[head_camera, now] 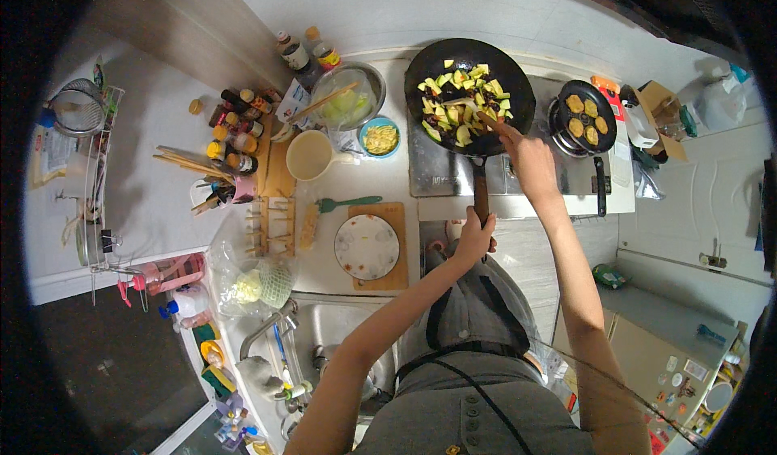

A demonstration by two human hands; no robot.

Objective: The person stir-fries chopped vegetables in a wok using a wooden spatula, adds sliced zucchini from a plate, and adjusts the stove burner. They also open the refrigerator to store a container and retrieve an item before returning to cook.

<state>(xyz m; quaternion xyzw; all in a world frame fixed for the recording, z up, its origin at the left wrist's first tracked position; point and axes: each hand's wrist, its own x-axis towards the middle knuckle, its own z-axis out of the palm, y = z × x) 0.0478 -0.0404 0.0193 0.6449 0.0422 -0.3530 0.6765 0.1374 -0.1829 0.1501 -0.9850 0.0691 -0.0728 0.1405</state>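
My left hand point(475, 236) grips the brown handle point(480, 182) of a large black wok point(516, 78) on the left side of the stove. In my right hand point(529, 157) is a wooden spatula point(487, 119), its blade down among the food in the wok. That food is chopped green-and-yellow vegetable pieces point(463, 134), seemingly zucchini, mixed with dark pieces that look like wood ear fungus. To the right, a small black frying pan point(587, 145) holds several golden round patties point(575, 128) over the other burner; its handle points towards me.
Left of the wok are a blue bowl point(362, 143) of shredded yellow food, a beige dipper point(308, 155) and a metal basin point(379, 84) with chopsticks across it. A floral plate point(366, 247) lies on a wooden board point(397, 279). The sink point(331, 321) lies nearer, seasoning bottles point(243, 142) further left.
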